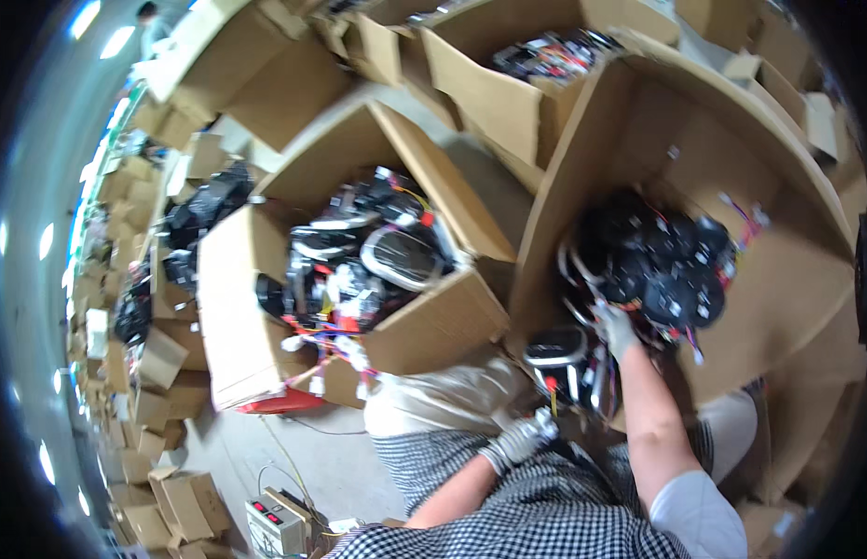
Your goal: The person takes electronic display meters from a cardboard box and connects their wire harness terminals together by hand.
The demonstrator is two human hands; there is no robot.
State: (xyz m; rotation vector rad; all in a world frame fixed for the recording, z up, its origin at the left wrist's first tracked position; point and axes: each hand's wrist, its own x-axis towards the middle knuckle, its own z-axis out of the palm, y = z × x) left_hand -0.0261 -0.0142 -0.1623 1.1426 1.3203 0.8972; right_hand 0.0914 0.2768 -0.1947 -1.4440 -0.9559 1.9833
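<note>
A: Landmark: tall carton (731, 130), top open. Right hand?

B: Gloved right hand (615, 328) is at its near-left corner, against the pile. Fingers look partly bent, beside some silver curved rims (575, 265). Blurred, so we can't tell if they grip one.

A: And the pile?

B: Black rounded housings (680, 293), heaped on the tall carton's floor, coloured wire leads (750, 219) poking out on the far-right side of the heap.

A: Left hand?

B: Gloved left hand (517, 443), outside the tall carton, below its near-left corner. Fingers look curled; we can't make out whether anything is in them. Just above it we have a black silver-rimmed unit (556, 349) with a red connector (551, 383), right at that corner. Inside or out, we can't tell.

A: Left of the tall carton?

B: A shorter carton (443, 326) full of silver-rimmed black shells (402, 256), loose connectors (349, 349) spilling over its near edge. Beyond the tall carton we log another parts carton (480, 93).

A: Floor?

B: Grey switch box (277, 529), well left of the tall carton, on our near side.
</note>
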